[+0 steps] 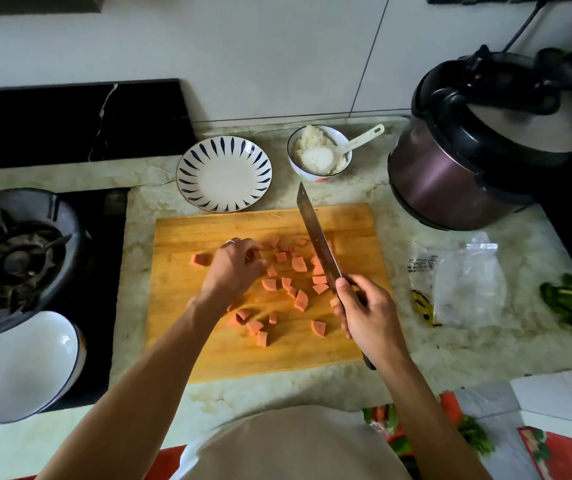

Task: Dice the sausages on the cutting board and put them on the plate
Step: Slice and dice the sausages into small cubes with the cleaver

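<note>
Left hand [234, 263] curls over sausage pieces [301, 299] on the cutting board [208, 355]; right hand [364, 315] grips the knife [315, 237]; plate [224, 174] lies beyond the board, nearer the left hand.

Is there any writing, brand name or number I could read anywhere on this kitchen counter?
Clear plastic bag, right of the cutting board: black printed lines and a triangle symbol, too small and blurred to read.
Rice cooker: no label shows.
Nothing else carries readable text.
</note>
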Action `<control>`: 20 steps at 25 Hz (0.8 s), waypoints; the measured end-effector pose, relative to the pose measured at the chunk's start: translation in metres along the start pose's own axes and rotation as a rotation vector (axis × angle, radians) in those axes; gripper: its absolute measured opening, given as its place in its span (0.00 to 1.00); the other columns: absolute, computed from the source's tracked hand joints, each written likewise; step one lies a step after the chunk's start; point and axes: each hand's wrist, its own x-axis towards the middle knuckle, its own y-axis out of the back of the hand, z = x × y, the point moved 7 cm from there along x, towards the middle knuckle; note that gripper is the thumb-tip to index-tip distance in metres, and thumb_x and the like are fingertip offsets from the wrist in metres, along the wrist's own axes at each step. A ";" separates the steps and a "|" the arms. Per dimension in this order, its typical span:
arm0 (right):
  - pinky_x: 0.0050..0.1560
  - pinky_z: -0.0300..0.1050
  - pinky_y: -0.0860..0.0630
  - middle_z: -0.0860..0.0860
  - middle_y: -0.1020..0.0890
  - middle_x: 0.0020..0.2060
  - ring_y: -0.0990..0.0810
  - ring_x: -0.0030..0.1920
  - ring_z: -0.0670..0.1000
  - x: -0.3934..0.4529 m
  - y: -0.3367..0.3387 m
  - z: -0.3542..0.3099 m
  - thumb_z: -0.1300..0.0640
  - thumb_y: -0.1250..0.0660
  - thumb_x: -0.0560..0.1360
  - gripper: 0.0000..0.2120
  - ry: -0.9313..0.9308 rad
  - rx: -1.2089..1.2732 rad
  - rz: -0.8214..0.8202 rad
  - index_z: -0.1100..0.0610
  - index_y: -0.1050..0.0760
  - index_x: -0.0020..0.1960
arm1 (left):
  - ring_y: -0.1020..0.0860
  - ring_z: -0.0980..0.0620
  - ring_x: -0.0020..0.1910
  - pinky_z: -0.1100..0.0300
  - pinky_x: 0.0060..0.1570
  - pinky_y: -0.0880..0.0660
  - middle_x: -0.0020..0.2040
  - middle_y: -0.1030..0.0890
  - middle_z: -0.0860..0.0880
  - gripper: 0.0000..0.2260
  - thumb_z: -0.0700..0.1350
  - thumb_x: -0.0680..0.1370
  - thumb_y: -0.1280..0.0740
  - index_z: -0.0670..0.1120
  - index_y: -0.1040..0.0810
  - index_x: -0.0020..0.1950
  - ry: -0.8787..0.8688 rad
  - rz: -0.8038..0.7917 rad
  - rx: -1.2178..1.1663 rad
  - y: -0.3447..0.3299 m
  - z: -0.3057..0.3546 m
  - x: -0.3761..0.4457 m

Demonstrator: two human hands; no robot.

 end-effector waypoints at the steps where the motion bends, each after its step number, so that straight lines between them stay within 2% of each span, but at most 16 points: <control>1: 0.27 0.42 0.29 0.48 0.19 0.35 0.23 0.28 0.41 0.000 0.002 0.003 0.47 0.38 0.80 0.12 -0.011 0.005 0.002 0.52 0.21 0.57 | 0.20 0.51 0.38 0.60 0.37 0.23 0.47 0.16 0.46 0.09 0.44 0.76 0.32 0.45 0.20 0.56 0.001 0.037 -0.032 0.003 -0.004 -0.006; 3: 0.27 0.39 0.30 0.50 0.19 0.36 0.23 0.27 0.41 0.000 0.004 0.007 0.47 0.38 0.80 0.13 -0.017 0.022 0.004 0.53 0.21 0.58 | 0.19 0.50 0.35 0.60 0.36 0.22 0.47 0.16 0.44 0.12 0.43 0.79 0.34 0.45 0.22 0.61 0.005 0.064 -0.038 0.003 -0.013 -0.016; 5: 0.27 0.39 0.30 0.50 0.19 0.35 0.23 0.27 0.41 -0.001 0.006 0.009 0.48 0.38 0.80 0.12 -0.011 0.034 0.003 0.53 0.21 0.57 | 0.18 0.49 0.36 0.57 0.37 0.21 0.48 0.16 0.42 0.14 0.42 0.80 0.35 0.44 0.25 0.65 0.004 0.036 -0.019 -0.001 -0.017 -0.022; 8: 0.28 0.41 0.30 0.49 0.20 0.33 0.24 0.28 0.43 -0.005 0.010 0.011 0.47 0.38 0.80 0.11 0.005 0.032 0.010 0.51 0.20 0.54 | 0.20 0.42 0.51 0.49 0.49 0.22 0.55 0.19 0.41 0.17 0.44 0.79 0.38 0.46 0.26 0.68 -0.047 0.074 0.090 -0.001 -0.011 -0.024; 10: 0.29 0.42 0.30 0.47 0.20 0.31 0.24 0.28 0.44 -0.008 0.017 0.014 0.47 0.38 0.80 0.09 0.009 0.029 0.031 0.48 0.20 0.50 | 0.23 0.40 0.57 0.45 0.51 0.23 0.59 0.21 0.42 0.19 0.48 0.77 0.38 0.48 0.26 0.67 -0.164 0.094 0.158 -0.005 0.008 -0.031; 12: 0.27 0.42 0.30 0.46 0.20 0.31 0.24 0.27 0.43 -0.010 0.023 0.017 0.48 0.37 0.80 0.08 -0.003 0.048 0.054 0.48 0.21 0.49 | 0.24 0.42 0.59 0.46 0.50 0.22 0.61 0.22 0.44 0.18 0.49 0.76 0.35 0.49 0.25 0.65 -0.319 0.000 0.193 -0.023 0.036 -0.045; 14: 0.26 0.41 0.30 0.47 0.20 0.32 0.25 0.26 0.42 -0.012 0.029 0.020 0.49 0.38 0.80 0.08 -0.015 0.064 0.065 0.50 0.21 0.50 | 0.30 0.45 0.67 0.46 0.61 0.27 0.67 0.26 0.47 0.18 0.49 0.77 0.34 0.52 0.26 0.67 -0.426 -0.156 0.345 -0.049 0.058 -0.058; 16: 0.26 0.40 0.30 0.48 0.20 0.33 0.24 0.26 0.41 -0.015 0.033 0.022 0.50 0.38 0.81 0.09 -0.018 0.067 0.068 0.52 0.21 0.52 | 0.37 0.48 0.72 0.50 0.70 0.36 0.70 0.30 0.51 0.16 0.49 0.81 0.38 0.55 0.28 0.68 -0.454 -0.248 0.508 -0.067 0.066 -0.061; 20: 0.26 0.39 0.29 0.50 0.20 0.34 0.24 0.27 0.41 -0.019 0.042 0.028 0.49 0.37 0.80 0.09 -0.034 0.075 0.071 0.51 0.21 0.52 | 0.36 0.49 0.70 0.52 0.70 0.40 0.68 0.28 0.51 0.13 0.52 0.82 0.41 0.54 0.27 0.65 -0.402 -0.232 0.560 -0.068 0.063 -0.058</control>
